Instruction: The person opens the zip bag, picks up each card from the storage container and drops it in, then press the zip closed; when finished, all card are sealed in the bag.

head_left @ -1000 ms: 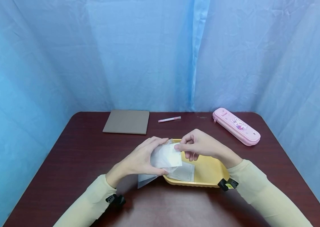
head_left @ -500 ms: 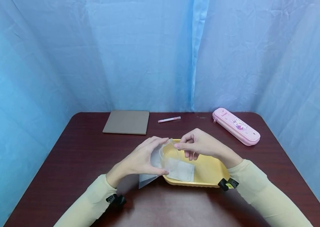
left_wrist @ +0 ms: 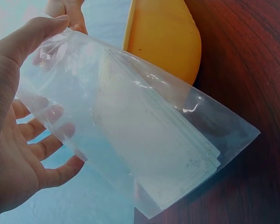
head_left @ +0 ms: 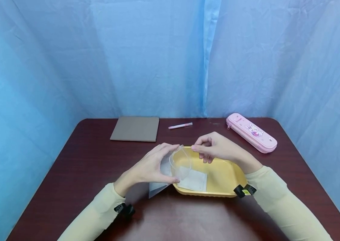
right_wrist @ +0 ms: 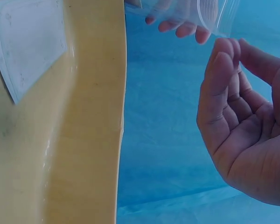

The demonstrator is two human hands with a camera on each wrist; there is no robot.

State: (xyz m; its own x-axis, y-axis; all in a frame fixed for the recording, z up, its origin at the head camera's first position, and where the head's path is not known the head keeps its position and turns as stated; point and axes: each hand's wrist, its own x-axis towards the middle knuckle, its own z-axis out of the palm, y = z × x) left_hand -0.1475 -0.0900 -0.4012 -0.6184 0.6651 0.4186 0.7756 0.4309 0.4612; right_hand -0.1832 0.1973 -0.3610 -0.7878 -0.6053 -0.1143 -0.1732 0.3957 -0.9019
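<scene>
My left hand (head_left: 149, 165) holds a clear plastic bag (left_wrist: 79, 70) by its mouth, thumb on one side and fingers on the other. The mouth stands wide, facing right. Inside, a stack of flat white rectangular packets (left_wrist: 135, 126) rests toward the bottom end. Just right of the mouth is my right hand (head_left: 218, 149), its fingers curled and thumb tip against the forefinger, with nothing visible between them. Under the hands stands a yellow tray (head_left: 224, 177). One flat white packet (head_left: 195, 183) lies in its left part, partly behind the bag.
Across the back of the dark red table (head_left: 91, 167) lie a grey-brown flat board or notebook (head_left: 135, 129), a white and pink pen (head_left: 180, 126) and a pink pencil case (head_left: 252, 133). Blue curtains (head_left: 158, 60) enclose the back and sides.
A second ago my right fingers held a white packet at the bag's mouth; it has gone into the bag. My right hand has since moved slightly up and right. The left hand keeps its hold.
</scene>
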